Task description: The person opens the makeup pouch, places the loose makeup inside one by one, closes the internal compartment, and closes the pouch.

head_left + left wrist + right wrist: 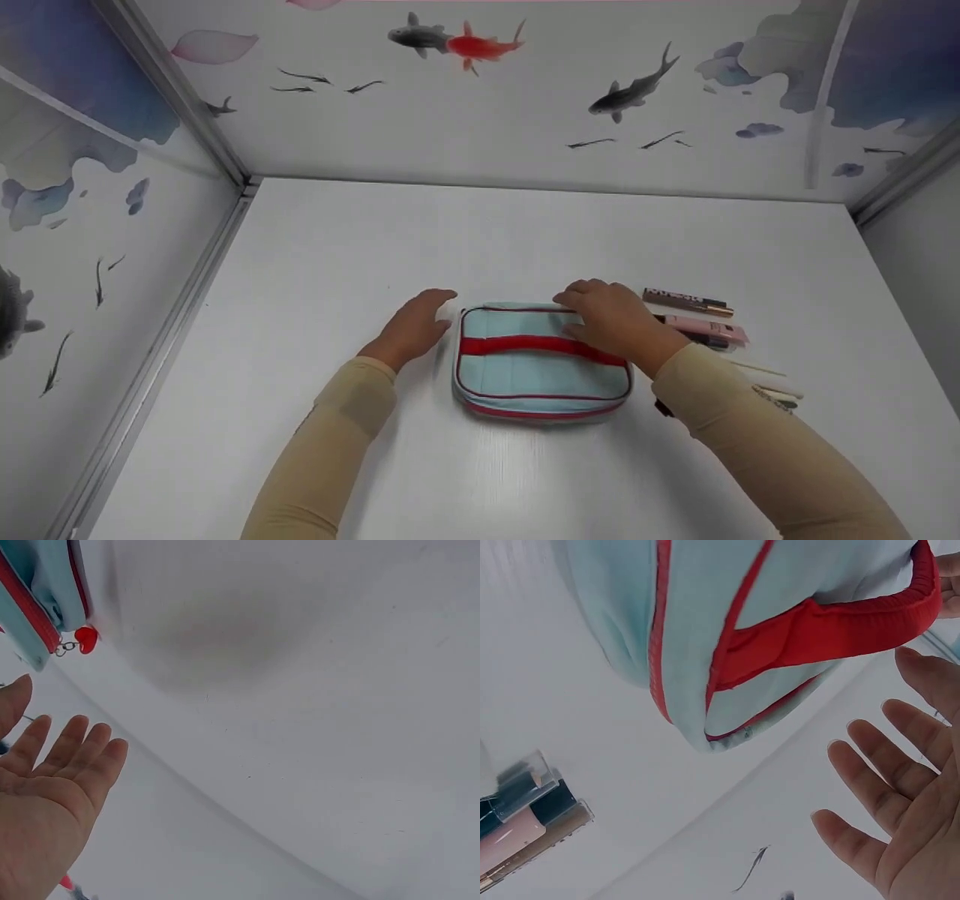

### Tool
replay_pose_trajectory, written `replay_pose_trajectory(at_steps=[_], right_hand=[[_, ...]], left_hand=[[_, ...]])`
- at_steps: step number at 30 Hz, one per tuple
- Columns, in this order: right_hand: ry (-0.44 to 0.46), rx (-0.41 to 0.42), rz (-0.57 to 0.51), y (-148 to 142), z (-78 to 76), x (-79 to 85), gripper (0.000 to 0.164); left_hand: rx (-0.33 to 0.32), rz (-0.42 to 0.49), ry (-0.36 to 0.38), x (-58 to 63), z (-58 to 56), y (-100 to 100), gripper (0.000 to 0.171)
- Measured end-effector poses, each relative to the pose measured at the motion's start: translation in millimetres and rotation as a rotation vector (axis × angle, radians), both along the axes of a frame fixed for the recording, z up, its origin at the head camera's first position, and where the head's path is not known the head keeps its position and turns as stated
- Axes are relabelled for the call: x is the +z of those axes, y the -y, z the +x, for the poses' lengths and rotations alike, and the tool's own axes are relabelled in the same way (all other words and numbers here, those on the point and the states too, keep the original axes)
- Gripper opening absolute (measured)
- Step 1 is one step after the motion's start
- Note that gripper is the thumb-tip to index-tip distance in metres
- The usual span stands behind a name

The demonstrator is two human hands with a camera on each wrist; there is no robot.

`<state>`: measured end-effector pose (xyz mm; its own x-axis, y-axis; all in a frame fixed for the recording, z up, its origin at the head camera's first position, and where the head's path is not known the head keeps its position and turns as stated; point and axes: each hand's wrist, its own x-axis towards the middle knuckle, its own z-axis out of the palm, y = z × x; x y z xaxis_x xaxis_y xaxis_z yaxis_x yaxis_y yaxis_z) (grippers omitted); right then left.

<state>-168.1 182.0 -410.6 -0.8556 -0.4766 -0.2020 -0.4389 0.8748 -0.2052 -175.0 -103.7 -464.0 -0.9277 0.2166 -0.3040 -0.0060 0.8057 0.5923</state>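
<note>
Pouch (517, 381) on table (337, 247), left hand (411, 328) just off its left end, right hand (613, 319) over its far right part, tubes (705, 328) to its right, sticks (778, 387) nearer than tubes, wall panel (480, 135) behind table.

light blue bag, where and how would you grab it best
Probably by the middle of the red strap, coming from above and hooking the fingers under it: it runs lengthwise across the top of the light blue bag, and the right wrist view shows it arching up, leaving a gap beneath.
</note>
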Motion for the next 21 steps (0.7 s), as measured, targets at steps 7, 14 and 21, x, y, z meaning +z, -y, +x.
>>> replay_pose_trajectory(at_steps=[7,14,21], right_hand=[[0.031,0.015,0.01,6.2,-7.5,-0.3,0.048],[0.065,0.007,-0.005,14.0,-13.7,-3.6,0.049],[0.081,-0.006,0.025,21.6,-19.4,-2.5,0.044]], left_hand=[[-0.007,0.01,0.036,1.2,-11.0,-7.3,0.047],[-0.032,-0.007,0.074,-0.7,-20.7,-15.5,0.045],[-0.058,-0.011,0.081,-3.5,-24.5,-18.2,0.043]])
